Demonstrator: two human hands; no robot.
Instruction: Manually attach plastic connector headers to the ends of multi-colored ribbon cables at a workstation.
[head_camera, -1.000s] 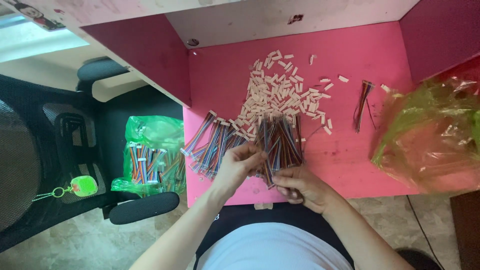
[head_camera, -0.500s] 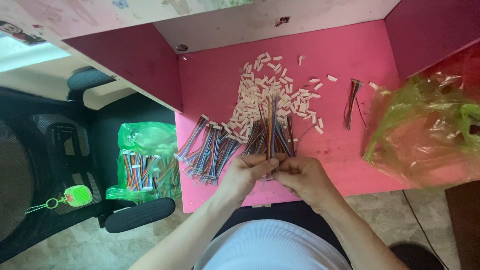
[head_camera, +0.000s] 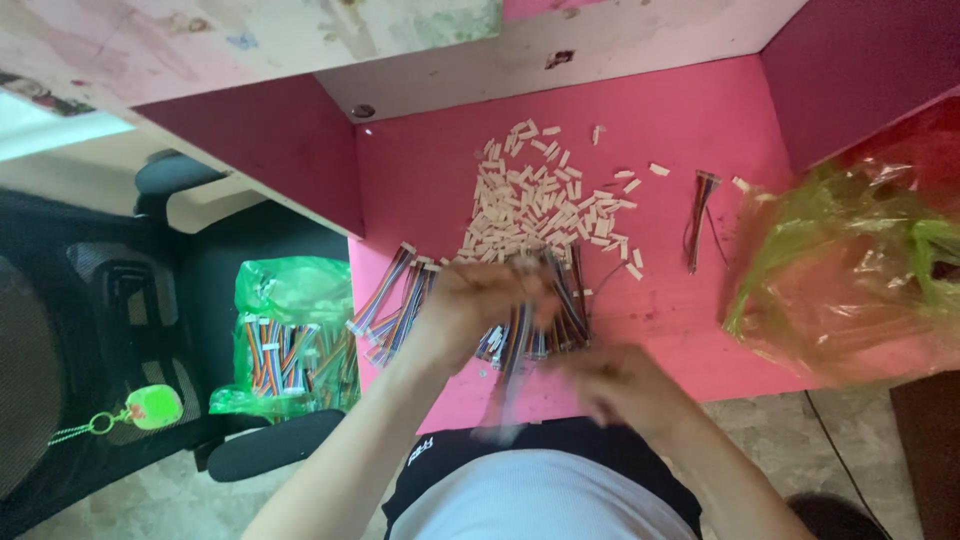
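left hand (head_camera: 480, 300) pinching ribbon cables (head_camera: 530, 320) over pink bench (head_camera: 660, 200) | right hand (head_camera: 610, 385) blurred, grip unclear | connector pile (head_camera: 545, 195) within reach

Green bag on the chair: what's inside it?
The green bag holds bundles of multicoloured ribbon cables with white connector ends, packed roughly upright. Only the top layer shows through the opening; the bag's folds hide whatever lies deeper or towards the back.
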